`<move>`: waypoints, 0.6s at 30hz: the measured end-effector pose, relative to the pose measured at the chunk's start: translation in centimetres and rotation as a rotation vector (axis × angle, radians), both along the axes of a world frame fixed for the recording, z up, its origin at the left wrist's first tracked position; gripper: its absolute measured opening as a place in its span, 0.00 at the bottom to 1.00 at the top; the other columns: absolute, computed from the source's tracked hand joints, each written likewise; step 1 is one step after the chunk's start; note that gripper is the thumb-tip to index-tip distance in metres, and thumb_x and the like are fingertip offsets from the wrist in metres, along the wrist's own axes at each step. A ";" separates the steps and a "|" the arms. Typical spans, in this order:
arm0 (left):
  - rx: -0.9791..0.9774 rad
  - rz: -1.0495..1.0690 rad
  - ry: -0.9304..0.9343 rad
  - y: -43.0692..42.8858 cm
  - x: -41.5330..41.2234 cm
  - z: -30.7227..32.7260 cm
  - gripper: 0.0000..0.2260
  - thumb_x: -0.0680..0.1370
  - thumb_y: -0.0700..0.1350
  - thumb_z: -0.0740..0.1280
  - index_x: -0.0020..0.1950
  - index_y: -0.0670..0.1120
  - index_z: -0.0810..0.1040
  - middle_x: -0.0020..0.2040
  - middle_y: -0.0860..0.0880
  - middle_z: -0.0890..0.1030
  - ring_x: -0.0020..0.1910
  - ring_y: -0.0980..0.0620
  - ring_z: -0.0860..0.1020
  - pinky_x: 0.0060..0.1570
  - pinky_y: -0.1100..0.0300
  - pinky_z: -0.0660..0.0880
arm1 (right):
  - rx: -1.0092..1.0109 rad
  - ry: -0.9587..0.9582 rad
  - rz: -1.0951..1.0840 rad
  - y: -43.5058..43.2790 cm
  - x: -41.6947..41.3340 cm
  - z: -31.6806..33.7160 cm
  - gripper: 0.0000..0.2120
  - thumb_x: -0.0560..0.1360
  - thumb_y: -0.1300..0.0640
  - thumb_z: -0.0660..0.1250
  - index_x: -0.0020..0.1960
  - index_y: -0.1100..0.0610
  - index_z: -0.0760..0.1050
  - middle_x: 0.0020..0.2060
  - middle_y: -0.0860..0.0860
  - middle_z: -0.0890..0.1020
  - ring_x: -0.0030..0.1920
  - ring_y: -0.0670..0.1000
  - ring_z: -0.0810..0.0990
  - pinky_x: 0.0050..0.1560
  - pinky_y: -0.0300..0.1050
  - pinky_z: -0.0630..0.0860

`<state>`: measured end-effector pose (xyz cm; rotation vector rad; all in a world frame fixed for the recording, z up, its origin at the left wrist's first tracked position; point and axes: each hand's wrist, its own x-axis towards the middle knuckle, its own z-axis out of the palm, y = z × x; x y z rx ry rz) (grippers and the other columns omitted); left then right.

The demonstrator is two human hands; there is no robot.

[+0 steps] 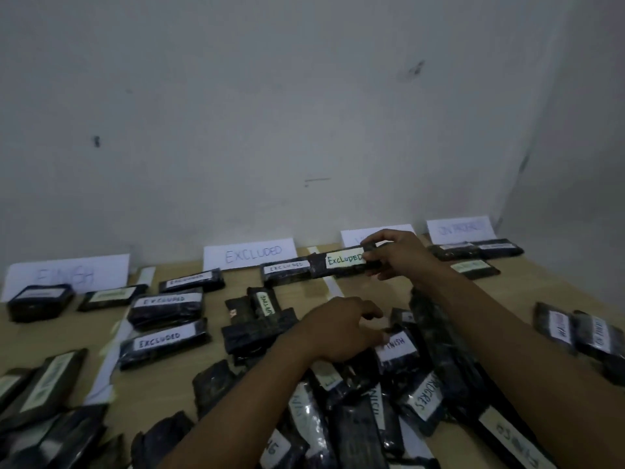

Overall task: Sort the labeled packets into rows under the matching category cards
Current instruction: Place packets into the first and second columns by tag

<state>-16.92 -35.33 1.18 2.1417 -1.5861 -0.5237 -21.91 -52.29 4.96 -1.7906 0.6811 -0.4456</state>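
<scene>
My right hand [399,253] grips the right end of a black packet labelled EXCLUDED [341,262], held just above the table beside another EXCLUDED packet [287,269], below the EXCLUDED card [250,253]. My left hand [341,328] rests on the loose pile, fingers touching a packet labelled FINISH [395,350]; whether it grips it I cannot tell. More EXCLUDED packets [167,308] lie in a column to the left. A FINISH card [67,277] leans on the wall at far left, with packets [40,301] under it.
A heap of unsorted black packets [355,418] fills the near middle of the wooden table [189,370]. Two more cards [460,228] lean on the wall at right with packets below them. Other packets lie at the right edge [575,330] and near left [44,387].
</scene>
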 end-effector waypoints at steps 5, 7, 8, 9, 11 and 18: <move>-0.024 0.178 -0.121 5.6 4.0 1.8 0.19 0.76 0.58 0.66 0.64 0.53 0.76 0.62 0.51 0.77 0.58 0.51 0.75 0.57 0.53 0.74 | -0.136 0.154 0.073 0.7 4.6 -1.5 0.06 0.68 0.65 0.74 0.45 0.61 0.81 0.39 0.58 0.83 0.34 0.51 0.80 0.30 0.42 0.74; 0.024 0.257 -0.225 8.2 5.4 1.1 0.22 0.75 0.59 0.65 0.68 0.54 0.72 0.64 0.50 0.74 0.60 0.49 0.73 0.58 0.54 0.73 | -0.140 0.206 0.112 1.4 5.9 -2.3 0.06 0.69 0.66 0.74 0.46 0.64 0.80 0.35 0.57 0.83 0.33 0.52 0.81 0.30 0.42 0.75; 0.045 0.277 -0.266 9.3 6.0 0.6 0.23 0.75 0.60 0.65 0.69 0.54 0.71 0.64 0.50 0.73 0.62 0.49 0.71 0.59 0.54 0.72 | -0.127 0.224 0.134 1.7 6.4 -2.7 0.06 0.69 0.66 0.73 0.46 0.65 0.80 0.34 0.58 0.83 0.32 0.53 0.81 0.31 0.42 0.75; 0.055 0.287 -0.276 10.3 6.5 0.0 0.25 0.75 0.60 0.65 0.70 0.54 0.70 0.65 0.50 0.71 0.64 0.49 0.69 0.61 0.56 0.70 | -0.118 0.242 0.152 2.1 6.7 -3.1 0.05 0.70 0.66 0.73 0.45 0.65 0.80 0.35 0.58 0.84 0.33 0.53 0.82 0.32 0.43 0.76; 0.068 0.300 -0.218 11.9 7.3 -1.4 0.27 0.75 0.60 0.65 0.73 0.56 0.66 0.68 0.52 0.68 0.68 0.51 0.64 0.65 0.56 0.66 | -0.136 0.285 0.169 2.7 7.3 -3.8 0.03 0.70 0.65 0.73 0.43 0.62 0.81 0.37 0.58 0.84 0.34 0.53 0.82 0.33 0.43 0.78; -0.098 0.374 -0.083 13.7 8.5 -2.8 0.22 0.74 0.58 0.68 0.67 0.55 0.73 0.62 0.55 0.73 0.63 0.55 0.68 0.63 0.56 0.68 | -0.370 0.379 0.119 3.9 8.5 -5.4 0.10 0.69 0.57 0.76 0.47 0.58 0.77 0.40 0.53 0.81 0.33 0.52 0.82 0.27 0.40 0.74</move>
